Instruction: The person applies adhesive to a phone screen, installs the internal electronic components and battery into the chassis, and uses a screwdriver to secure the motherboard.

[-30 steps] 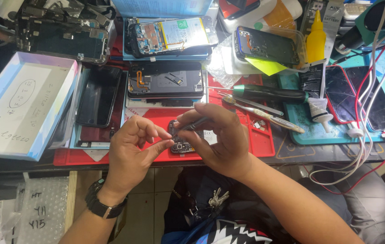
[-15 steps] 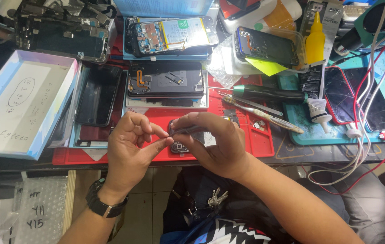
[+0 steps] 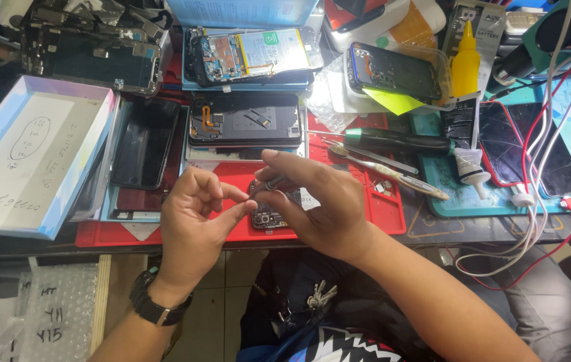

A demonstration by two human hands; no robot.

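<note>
Over red mat (image 3: 372,208): both hands (image 3: 195,221) (image 3: 319,208) pinched, probably on small phone part (image 3: 269,218).

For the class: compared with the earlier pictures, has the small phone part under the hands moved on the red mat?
No. The small phone part lies at the same spot below the opened black phone on the red mat, with both hands at it.
</note>
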